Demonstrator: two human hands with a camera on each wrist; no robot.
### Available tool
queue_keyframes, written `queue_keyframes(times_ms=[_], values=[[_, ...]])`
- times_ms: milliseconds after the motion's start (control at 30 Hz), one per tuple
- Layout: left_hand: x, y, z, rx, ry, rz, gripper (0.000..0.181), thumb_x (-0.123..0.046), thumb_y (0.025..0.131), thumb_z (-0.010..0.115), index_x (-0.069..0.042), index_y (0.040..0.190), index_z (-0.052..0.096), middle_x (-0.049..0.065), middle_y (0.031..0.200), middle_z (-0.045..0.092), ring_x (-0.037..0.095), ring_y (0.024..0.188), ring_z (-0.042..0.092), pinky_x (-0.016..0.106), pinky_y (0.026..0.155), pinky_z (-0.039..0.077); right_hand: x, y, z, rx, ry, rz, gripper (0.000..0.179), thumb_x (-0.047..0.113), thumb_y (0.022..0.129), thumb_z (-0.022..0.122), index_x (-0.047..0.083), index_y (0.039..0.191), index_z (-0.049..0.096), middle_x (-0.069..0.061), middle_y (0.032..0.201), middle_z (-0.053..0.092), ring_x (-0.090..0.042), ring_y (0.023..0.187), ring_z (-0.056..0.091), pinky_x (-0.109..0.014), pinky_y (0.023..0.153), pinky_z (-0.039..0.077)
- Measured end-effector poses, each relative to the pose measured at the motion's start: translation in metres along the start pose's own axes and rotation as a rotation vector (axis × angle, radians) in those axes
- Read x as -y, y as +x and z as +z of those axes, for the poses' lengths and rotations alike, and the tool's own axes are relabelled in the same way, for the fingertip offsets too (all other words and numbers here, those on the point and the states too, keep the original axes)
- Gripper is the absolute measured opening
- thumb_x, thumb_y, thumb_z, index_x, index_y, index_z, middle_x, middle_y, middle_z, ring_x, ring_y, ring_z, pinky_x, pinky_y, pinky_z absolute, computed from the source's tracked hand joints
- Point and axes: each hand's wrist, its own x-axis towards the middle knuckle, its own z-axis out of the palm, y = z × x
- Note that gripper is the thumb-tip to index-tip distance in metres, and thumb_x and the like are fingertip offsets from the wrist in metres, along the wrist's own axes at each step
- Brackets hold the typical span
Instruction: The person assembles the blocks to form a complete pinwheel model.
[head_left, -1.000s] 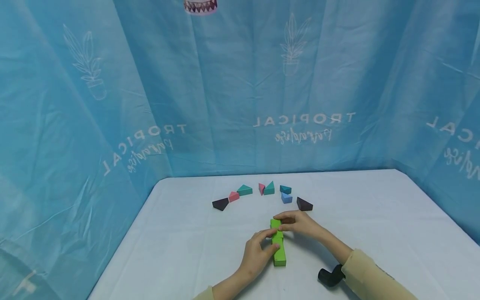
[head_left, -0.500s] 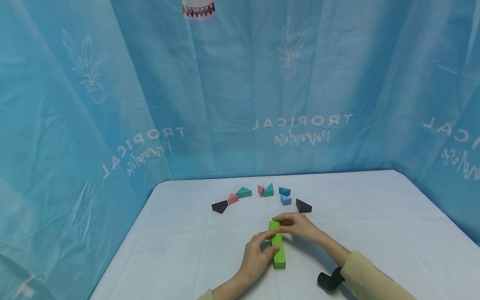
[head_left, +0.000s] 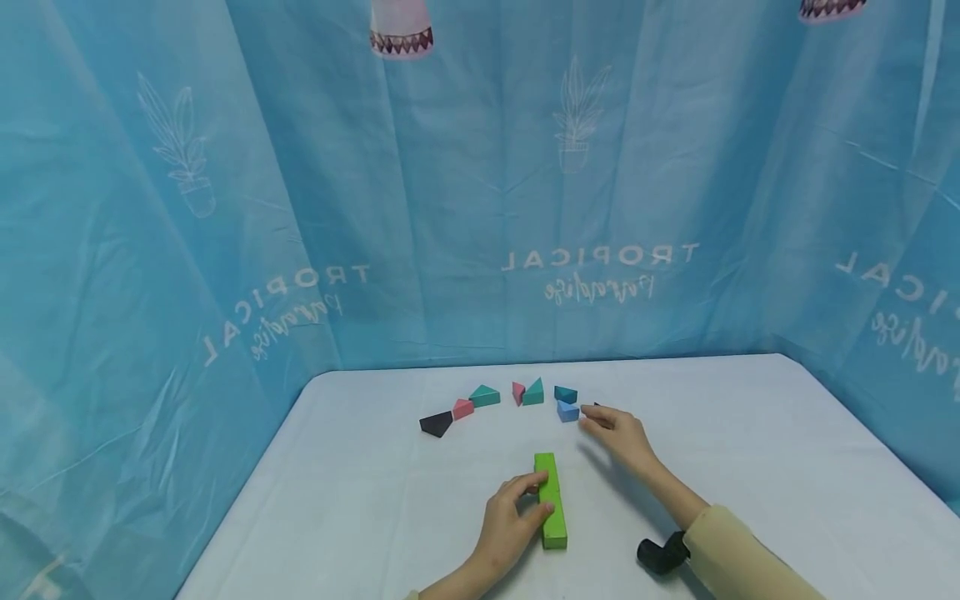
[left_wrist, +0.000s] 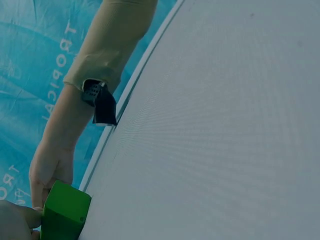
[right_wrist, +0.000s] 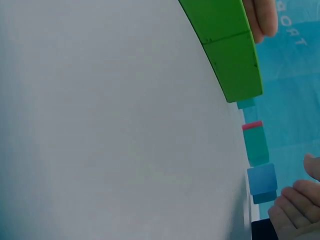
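Your left hand point(head_left: 502, 521) had the green blocks point(head_left: 554, 492) gripped, right hand point(head_left: 621, 437) empty beside the light blue block point(head_left: 567, 413). Looked like piece-picking, so next probably needed a careful pinch.

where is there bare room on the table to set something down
Bare: the table left of the left hand and left black block, and right of the right hand and its sleeve. A smaller patch lies between the green blocks and pink blocks. Crowded: the far middle's arc of small blocks.
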Motion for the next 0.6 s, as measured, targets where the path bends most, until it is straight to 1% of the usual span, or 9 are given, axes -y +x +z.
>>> queue_keyframes(times_ms=[133, 333, 500, 600], values=[[0.001, 0.000, 0.000, -0.005, -0.008, 0.002, 0.038, -0.019, 0.086, 0.070, -0.009, 0.122, 0.061, -0.002, 0.115, 0.063, 0.014, 0.103, 0.057, 0.038, 0.093, 0.044, -0.003, 0.011, 0.004, -0.037, -0.011, 0.009, 0.040, 0.024, 0.091, 0.064, 0.000, 0.124, 0.060, -0.015, 0.118, 0.063, -0.029, 0.108, 0.060, -0.043, 0.089, 0.048], [0.001, 0.002, 0.000, -0.004, -0.029, 0.002, 0.039, -0.019, 0.085, 0.070, -0.009, 0.122, 0.061, -0.002, 0.113, 0.063, 0.014, 0.101, 0.057, 0.037, 0.092, 0.044, -0.003, 0.028, 0.009, -0.043, -0.038, 0.000, 0.039, 0.022, 0.091, 0.065, -0.001, 0.122, 0.061, -0.017, 0.114, 0.064, -0.031, 0.104, 0.061, -0.044, 0.086, 0.049], [0.002, 0.003, -0.001, -0.009, -0.031, -0.002, 0.039, -0.020, 0.085, 0.070, -0.010, 0.122, 0.061, -0.003, 0.112, 0.064, 0.012, 0.100, 0.057, 0.036, 0.092, 0.044, -0.003, 0.033, 0.014, -0.036, -0.018, -0.030, 0.034, 0.020, 0.090, 0.066, 0.001, 0.118, 0.064, -0.015, 0.112, 0.066, -0.030, 0.102, 0.062, -0.045, 0.085, 0.050], [0.003, 0.000, 0.000, 0.007, -0.034, -0.030, 0.040, -0.019, 0.085, 0.070, -0.010, 0.122, 0.061, -0.005, 0.112, 0.063, 0.010, 0.101, 0.056, 0.036, 0.092, 0.043, -0.009, 0.032, 0.018, -0.018, -0.042, -0.016, 0.033, 0.019, 0.088, 0.068, 0.001, 0.115, 0.065, -0.014, 0.109, 0.066, -0.029, 0.099, 0.063, -0.044, 0.083, 0.050]])
